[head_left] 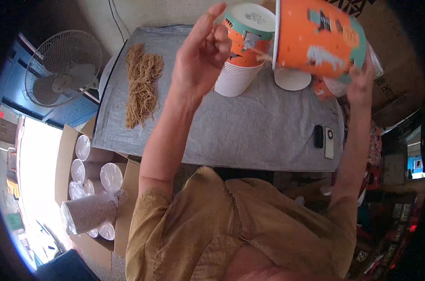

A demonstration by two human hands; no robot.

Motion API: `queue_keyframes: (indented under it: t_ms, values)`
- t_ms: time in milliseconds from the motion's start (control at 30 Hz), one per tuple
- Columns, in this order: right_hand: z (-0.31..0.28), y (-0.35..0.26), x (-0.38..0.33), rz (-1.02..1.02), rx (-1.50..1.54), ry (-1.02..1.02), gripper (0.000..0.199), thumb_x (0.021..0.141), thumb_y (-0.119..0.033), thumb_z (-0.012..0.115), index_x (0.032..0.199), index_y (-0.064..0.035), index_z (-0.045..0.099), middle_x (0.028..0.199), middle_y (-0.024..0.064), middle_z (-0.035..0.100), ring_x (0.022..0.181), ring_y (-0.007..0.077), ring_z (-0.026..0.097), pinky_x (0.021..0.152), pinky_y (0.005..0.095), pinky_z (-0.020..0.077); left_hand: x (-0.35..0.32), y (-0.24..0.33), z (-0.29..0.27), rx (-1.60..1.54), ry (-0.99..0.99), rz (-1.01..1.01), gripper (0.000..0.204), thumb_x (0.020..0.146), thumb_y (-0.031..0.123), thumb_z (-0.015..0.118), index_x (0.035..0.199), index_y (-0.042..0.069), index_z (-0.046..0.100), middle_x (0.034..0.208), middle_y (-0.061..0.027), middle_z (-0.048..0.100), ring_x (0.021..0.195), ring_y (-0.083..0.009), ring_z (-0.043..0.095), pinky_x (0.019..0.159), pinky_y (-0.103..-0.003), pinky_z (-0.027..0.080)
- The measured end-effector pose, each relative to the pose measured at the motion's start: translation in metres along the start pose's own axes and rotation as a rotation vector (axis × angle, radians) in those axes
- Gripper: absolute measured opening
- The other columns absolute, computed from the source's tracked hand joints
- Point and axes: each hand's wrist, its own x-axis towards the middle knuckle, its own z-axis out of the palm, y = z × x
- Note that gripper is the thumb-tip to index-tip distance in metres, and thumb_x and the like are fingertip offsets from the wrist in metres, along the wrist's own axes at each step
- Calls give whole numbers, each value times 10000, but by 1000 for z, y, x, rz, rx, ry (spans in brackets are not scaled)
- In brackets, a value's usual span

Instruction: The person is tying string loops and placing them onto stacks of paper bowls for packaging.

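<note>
My right hand (360,82) grips a large orange paper cup (320,37) with teal and white print, held on its side above the table, its rim facing left. My left hand (200,54) is raised beside it, thumb and fingers pinched on a thin tan rubber band (261,54) that stretches toward the cup's rim. Behind the hands a stack of matching cups (243,56) stands upside down on the grey cloth-covered table (250,131). A heap of tan rubber bands (142,84) lies on the table's left part.
A white round cup base (292,78) sits under the held cup. A black device (318,136) and a white remote (329,143) lie near the right edge. A cardboard box of wrapped cup stacks (93,187) and a fan (65,70) stand to the left.
</note>
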Motion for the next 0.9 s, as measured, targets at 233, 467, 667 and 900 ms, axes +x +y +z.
queue_keyframes:
  t_ms: [233, 467, 667, 900]
  values:
    - [21, 23, 127, -128, 728, -485, 823, 799, -432, 712, 1415, 23, 412, 1356, 153, 520, 1252, 253, 509, 1022, 392, 434, 62, -6, -7, 85, -27, -34, 608, 983, 255, 559, 1506, 86, 301, 851, -4, 655, 965, -162, 617, 870, -273, 440]
    - [14, 34, 168, -19, 787, -953, 999, 680, -484, 768, 1461, -4, 372, 1399, 187, 492, 1283, 297, 488, 1057, 410, 409, 85, -29, -60, 81, -10, -40, 447, 1005, 218, 503, 1430, 134, 392, 815, -5, 607, 719, -159, 578, 719, -308, 473]
    - [59, 0, 169, 266, -114, -695, 993, 671, -488, 716, 1486, -45, 362, 1459, 226, 429, 1317, 320, 463, 1098, 408, 370, 71, -23, -77, 184, 147, -98, 480, 996, 198, 524, 1444, 138, 363, 837, -11, 628, 667, -127, 578, 619, -237, 468]
    - [121, -4, 168, 277, -207, -713, 1038, 665, -485, 790, 1446, 56, 373, 1444, 269, 431, 1342, 320, 438, 1085, 364, 367, 71, -13, -145, 199, -9, -115, 659, 1001, 177, 526, 1553, 161, 167, 1002, -49, 669, 653, -122, 625, 579, -229, 525]
